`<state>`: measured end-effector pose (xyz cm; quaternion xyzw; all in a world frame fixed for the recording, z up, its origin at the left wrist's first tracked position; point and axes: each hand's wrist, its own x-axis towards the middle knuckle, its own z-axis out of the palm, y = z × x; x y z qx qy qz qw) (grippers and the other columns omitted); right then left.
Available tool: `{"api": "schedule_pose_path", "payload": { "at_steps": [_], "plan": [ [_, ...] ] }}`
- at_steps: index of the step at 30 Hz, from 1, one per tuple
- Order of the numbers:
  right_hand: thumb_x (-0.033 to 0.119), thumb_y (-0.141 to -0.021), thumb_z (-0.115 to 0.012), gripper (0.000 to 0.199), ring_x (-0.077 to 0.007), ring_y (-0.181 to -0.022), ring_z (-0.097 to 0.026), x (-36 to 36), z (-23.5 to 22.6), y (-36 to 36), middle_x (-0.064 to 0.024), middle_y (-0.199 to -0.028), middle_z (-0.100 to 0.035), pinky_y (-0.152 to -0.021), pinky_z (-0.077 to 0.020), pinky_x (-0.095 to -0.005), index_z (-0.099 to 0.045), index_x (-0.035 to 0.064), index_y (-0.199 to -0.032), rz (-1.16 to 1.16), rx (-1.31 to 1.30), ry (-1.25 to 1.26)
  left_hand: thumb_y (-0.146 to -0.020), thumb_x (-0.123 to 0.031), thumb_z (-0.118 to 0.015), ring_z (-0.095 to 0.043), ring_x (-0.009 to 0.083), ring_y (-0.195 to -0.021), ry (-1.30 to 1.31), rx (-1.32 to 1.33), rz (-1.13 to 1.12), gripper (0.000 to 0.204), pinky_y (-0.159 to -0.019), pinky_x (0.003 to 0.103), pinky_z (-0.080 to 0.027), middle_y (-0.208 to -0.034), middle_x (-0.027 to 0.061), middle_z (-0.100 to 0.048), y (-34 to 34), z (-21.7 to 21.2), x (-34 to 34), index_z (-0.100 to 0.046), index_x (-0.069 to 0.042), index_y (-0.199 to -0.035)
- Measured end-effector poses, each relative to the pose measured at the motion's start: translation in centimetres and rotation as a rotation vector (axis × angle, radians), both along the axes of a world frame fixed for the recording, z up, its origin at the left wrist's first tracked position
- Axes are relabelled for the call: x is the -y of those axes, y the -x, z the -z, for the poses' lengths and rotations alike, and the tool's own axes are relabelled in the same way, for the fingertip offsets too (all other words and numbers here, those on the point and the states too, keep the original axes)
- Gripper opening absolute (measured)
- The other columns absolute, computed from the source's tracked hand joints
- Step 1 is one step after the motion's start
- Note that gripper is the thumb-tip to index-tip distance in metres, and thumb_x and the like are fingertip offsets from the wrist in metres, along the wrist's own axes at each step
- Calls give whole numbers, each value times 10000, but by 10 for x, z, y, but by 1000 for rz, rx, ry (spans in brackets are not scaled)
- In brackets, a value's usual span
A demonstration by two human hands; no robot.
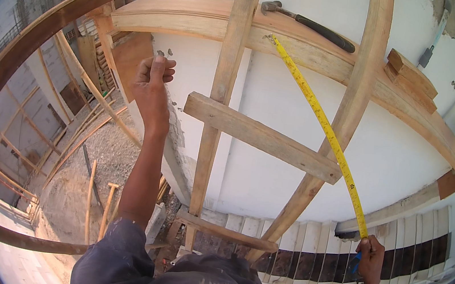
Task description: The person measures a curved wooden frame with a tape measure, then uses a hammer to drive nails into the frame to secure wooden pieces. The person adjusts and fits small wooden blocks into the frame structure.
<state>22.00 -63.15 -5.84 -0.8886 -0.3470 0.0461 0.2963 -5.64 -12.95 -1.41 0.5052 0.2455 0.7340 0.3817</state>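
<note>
**Head view: tape stretched across a timber frame on a white slab**

Head view, looking steeply down from height; landmark is the top rail, a broad timber plank along the slab edge.

- Tape: yellow measuring blade, drawn taut. Its hook end sits on the top rail just right of the left upright; the blade runs diagonally down and away from the rail, crossing the right upright and the end of the crosspiece.
- Right hand: far below the rail, closed around the blue tape case, blade emerging from the top of the fist.
- Left hand: raised below the rail's left end, fingers curled in, thumb up; it appears to hold nothing, though a small item cannot be ruled out.
- Hammer: black grip, lying on the top rail above the hook.
- Blocks: two short timber offcuts stacked at the rail's right end.
- Ground: gravel and loose timber far beneath the rail.

Handling note, as judgement: a fair reading wants the hook kept seated on the rail, the blade straight and unsagged, and the case pulled in line with the blade, not twisted across the right upright.
</note>
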Motion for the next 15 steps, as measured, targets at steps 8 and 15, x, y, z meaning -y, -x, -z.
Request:
{"api": "schedule_pose_path", "payload": {
  "at_steps": [8, 15],
  "plan": [
    [220, -960, -547, 308, -234, -557, -542, -95, -89, -31, -146, -608, -566, -583, -441, -384, -601, -25, -781, -206, 131, 162, -995, -574, -476, -650, 268, -1080, 433, -599, 818, 697, -950, 379, -500, -1112, 211, -697, -35, 78, -100, -643, 70, -1201],
    [256, -970, -563, 285, -366, -682, -624, -231, -131, -2, -179, -725, -661, -672, -496, -454, -680, 14, -875, -381, 463, 275, -1039, -405, -486, -662, 279, -1015, 508, 37, 885, 513, -895, 389, -551, -1124, 199, -659, -72, 49, -102, -526, 51, -1270]
  ]
}}
